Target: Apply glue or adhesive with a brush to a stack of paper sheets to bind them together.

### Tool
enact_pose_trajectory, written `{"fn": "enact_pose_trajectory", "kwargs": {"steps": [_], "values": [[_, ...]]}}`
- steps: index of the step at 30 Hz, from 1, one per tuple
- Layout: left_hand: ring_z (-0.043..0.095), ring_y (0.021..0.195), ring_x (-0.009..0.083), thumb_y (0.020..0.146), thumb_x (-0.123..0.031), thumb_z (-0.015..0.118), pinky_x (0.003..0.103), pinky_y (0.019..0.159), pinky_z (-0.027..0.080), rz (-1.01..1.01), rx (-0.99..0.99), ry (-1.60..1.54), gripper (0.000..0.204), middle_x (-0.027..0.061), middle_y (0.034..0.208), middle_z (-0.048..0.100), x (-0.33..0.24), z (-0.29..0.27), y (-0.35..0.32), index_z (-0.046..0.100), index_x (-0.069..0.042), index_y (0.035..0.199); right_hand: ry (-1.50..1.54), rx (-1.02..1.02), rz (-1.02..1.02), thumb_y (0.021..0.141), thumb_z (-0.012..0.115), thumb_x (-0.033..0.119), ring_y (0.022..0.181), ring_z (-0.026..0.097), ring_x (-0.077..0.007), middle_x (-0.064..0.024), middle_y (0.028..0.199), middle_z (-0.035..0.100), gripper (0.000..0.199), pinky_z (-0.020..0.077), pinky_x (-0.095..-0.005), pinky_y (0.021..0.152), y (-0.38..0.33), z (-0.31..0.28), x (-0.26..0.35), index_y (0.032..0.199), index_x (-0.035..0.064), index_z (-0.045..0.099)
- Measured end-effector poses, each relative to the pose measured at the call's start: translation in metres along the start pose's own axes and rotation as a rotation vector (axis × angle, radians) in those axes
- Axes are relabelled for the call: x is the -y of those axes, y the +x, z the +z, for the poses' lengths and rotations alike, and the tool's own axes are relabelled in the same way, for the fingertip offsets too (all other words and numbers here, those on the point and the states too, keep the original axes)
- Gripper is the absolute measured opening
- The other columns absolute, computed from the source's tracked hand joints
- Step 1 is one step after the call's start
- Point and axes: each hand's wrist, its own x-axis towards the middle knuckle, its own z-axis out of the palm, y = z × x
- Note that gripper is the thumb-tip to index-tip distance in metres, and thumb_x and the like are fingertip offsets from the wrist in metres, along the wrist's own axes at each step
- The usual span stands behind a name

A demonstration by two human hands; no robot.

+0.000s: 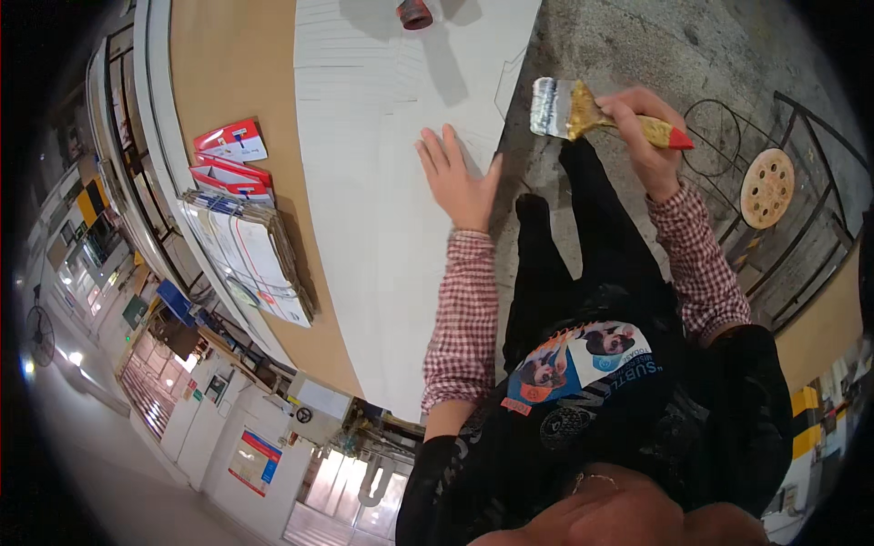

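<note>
The left hand (458, 177) lies flat, fingers spread, on the white sheets (382, 136) near their edge. The right hand (646, 127) is closed around a red-tipped wide paintbrush (583, 111), held off the table (218, 73) over the concrete floor (655, 45). Flattened cartons (250, 259) are stacked farther left.

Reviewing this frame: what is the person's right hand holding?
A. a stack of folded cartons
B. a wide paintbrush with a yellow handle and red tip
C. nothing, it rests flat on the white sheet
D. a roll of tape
B: the right hand grips a wide paintbrush by its yellow, red-tipped handle, bristles out past the edge of the white sheet, while the left hand lies flat and empty on that sheet.
</note>
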Motion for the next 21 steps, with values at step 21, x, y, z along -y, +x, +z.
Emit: {"fn": "enact_pose_trajectory", "kwargs": {"steps": [21], "values": [[0.049, 0.117, 0.045, 0.084, -0.038, 0.062, 0.041, 0.097, 0.042, 0.111, 0.276, -0.06, 0.063, 0.0343, 0.127, 0.047, 0.058, -0.057, -0.023, 0.047, 0.001, 0.132, -0.139, -0.141, -0.263, 0.083, 0.064, 0.007, 0.074, 0.064, -0.0162, -0.0103, 0.086, 0.068, 0.007, 0.0516, -0.0273, 0.064, -0.04, 0.063, -0.021, 0.081, 0.0005, 0.065]]}}
